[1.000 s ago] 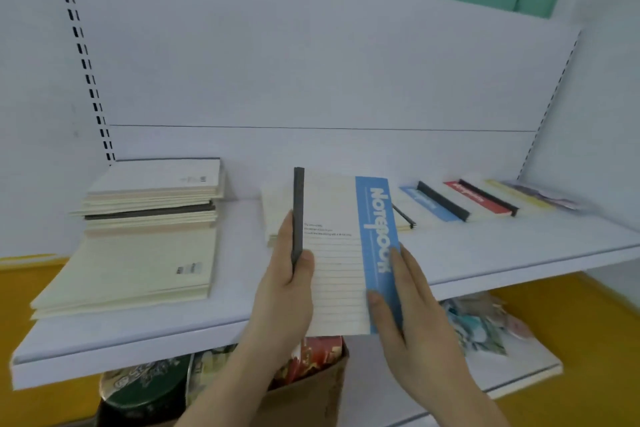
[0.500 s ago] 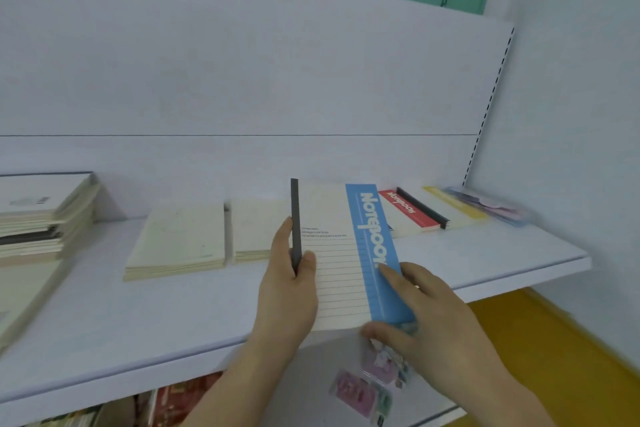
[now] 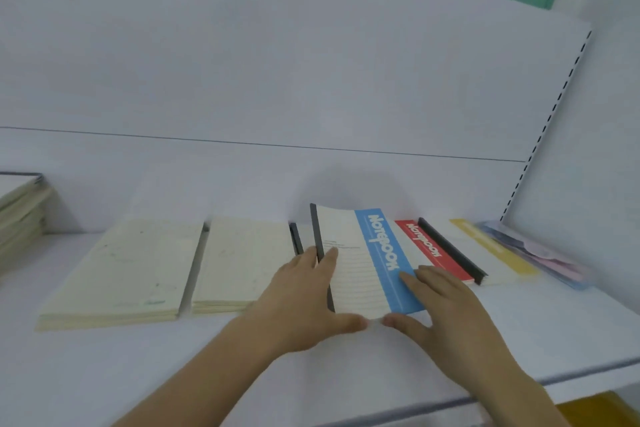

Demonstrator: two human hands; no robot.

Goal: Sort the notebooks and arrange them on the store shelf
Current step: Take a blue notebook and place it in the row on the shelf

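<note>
Thin blue-banded paper notebook, lower centre: light, floppy; left hand pinches the black spine, right hand lies flat, fingers straight, on the cover

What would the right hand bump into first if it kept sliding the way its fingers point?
Probably nothing new: the right hand would slide along the blue notebook it touches, towards the shelf's back panel. Depth is unclear.

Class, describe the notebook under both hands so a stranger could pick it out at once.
Find the white store shelf and its row of flat notebooks. Just right of centre, under both hands, lies the blue-striped notebook. Only its "Notebook" stripe is blue; the red-striped notebook beside it is red.
</note>
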